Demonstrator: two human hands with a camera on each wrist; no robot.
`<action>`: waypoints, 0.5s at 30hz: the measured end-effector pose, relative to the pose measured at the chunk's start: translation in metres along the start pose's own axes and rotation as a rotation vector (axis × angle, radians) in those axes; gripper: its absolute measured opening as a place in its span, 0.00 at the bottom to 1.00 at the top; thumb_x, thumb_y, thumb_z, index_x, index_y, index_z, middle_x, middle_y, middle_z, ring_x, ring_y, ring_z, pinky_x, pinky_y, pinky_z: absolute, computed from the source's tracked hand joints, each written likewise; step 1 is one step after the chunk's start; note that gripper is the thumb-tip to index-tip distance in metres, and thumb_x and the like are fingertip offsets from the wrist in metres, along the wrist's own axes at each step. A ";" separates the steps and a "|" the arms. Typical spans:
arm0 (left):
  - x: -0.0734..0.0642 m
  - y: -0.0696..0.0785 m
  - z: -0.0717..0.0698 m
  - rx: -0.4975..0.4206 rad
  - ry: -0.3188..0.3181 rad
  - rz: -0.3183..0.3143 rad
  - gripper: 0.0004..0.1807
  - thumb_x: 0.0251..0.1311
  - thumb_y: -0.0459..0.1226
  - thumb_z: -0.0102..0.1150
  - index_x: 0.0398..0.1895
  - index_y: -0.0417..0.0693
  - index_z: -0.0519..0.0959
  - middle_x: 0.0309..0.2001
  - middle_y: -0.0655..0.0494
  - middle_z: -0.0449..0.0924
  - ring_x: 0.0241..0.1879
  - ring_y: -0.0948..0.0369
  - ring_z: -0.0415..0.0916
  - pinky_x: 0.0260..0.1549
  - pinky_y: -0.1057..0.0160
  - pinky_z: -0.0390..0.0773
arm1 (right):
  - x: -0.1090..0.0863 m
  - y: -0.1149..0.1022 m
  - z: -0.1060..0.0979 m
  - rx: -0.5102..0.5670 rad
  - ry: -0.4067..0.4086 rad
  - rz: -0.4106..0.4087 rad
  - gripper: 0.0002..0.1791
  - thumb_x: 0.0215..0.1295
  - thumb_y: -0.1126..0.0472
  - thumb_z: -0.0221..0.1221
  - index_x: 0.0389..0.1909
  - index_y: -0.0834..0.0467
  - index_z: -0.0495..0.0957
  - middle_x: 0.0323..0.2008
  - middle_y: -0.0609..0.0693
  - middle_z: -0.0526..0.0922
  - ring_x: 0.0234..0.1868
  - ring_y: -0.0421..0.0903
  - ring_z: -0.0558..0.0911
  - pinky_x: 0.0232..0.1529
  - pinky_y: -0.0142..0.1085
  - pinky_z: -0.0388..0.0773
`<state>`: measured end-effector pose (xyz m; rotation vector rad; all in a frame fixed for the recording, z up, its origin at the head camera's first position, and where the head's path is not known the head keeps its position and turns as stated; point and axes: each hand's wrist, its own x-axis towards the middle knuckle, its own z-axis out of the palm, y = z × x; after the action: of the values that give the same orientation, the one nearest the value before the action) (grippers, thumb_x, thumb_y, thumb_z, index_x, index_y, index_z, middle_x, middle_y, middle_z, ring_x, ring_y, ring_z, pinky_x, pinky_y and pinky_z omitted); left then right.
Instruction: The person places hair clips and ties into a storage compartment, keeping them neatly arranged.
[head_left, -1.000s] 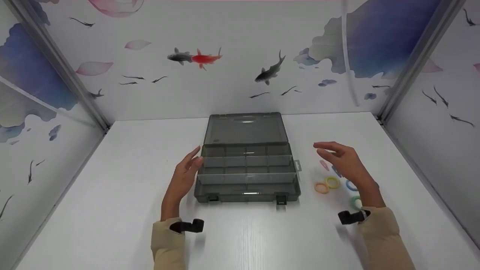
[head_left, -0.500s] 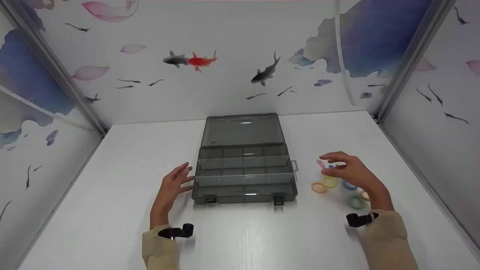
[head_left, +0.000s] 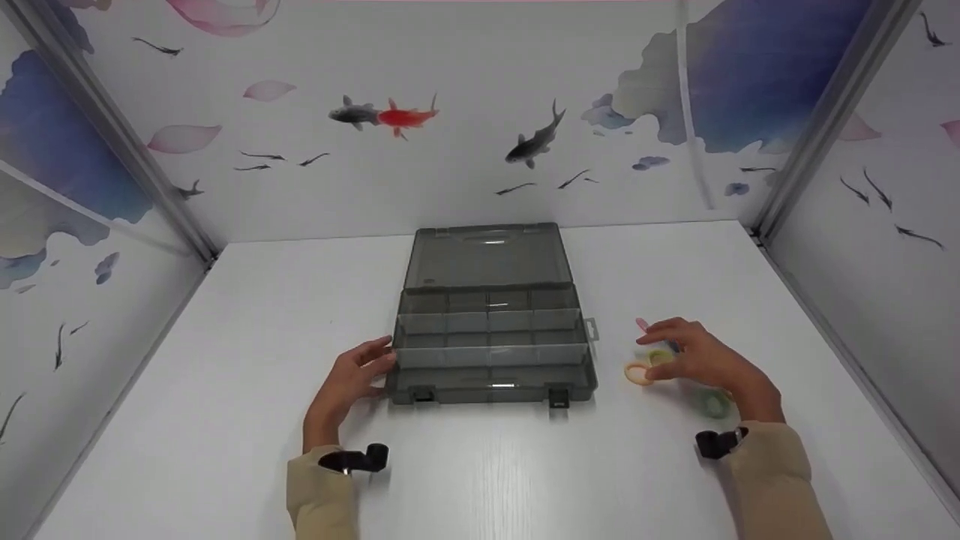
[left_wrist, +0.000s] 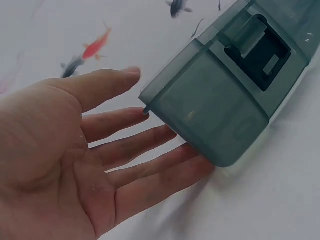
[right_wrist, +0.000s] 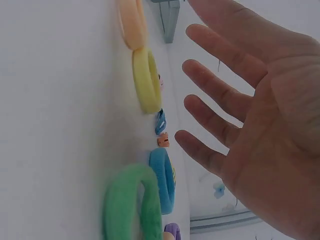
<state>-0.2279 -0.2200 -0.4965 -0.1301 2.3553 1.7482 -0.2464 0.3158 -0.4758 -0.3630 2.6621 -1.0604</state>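
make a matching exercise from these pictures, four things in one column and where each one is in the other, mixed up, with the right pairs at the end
Column one
1. lid
2. left hand
3. right hand
4. green band

Column two
A. lying flat on the table, right of the box
B. fingers at the box's left side
C. open, on the wall side of the box
D. held over the coloured bands

Right pairs: 1-C, 2-B, 3-D, 4-A
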 end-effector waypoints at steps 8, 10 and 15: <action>-0.001 -0.005 -0.002 -0.024 -0.026 0.009 0.32 0.67 0.44 0.63 0.73 0.50 0.69 0.72 0.45 0.68 0.68 0.45 0.70 0.48 0.52 0.84 | 0.005 0.002 0.007 -0.123 -0.022 -0.063 0.31 0.51 0.49 0.76 0.56 0.55 0.83 0.68 0.62 0.68 0.68 0.67 0.60 0.65 0.68 0.62; 0.000 -0.005 -0.002 -0.035 -0.033 0.005 0.32 0.67 0.44 0.63 0.72 0.50 0.69 0.72 0.45 0.68 0.69 0.45 0.69 0.48 0.51 0.84 | 0.005 0.002 0.007 -0.140 -0.028 -0.049 0.30 0.50 0.49 0.76 0.56 0.53 0.83 0.68 0.62 0.68 0.68 0.67 0.60 0.65 0.68 0.62; 0.001 -0.005 -0.003 -0.029 -0.021 0.002 0.31 0.66 0.43 0.64 0.71 0.51 0.70 0.71 0.46 0.69 0.68 0.46 0.70 0.50 0.52 0.83 | 0.007 0.002 0.010 -0.192 -0.020 -0.045 0.27 0.50 0.50 0.76 0.53 0.50 0.85 0.67 0.61 0.69 0.68 0.67 0.61 0.64 0.66 0.64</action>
<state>-0.2286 -0.2237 -0.5005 -0.1140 2.3167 1.7769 -0.2505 0.3087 -0.4855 -0.4697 2.7577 -0.8099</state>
